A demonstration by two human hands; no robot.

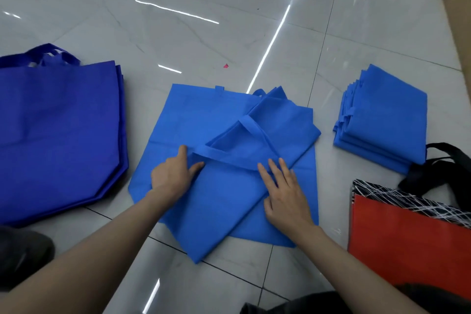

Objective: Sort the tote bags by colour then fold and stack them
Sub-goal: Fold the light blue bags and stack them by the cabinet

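A light blue tote bag lies flat on the floor in the middle, with its right side folded over at a slant and its handles lying across it. My left hand pinches the end of a handle strap between thumb and fingers. My right hand lies flat on the folded part, fingers spread, holding nothing. A stack of folded light blue bags sits to the right. A pile of unfolded dark blue bags lies to the left.
A red bag with a black-and-white patterned band and black handles lies at the lower right. A dark shoe is at the lower left. A small pink scrap lies on the glossy grey tiled floor.
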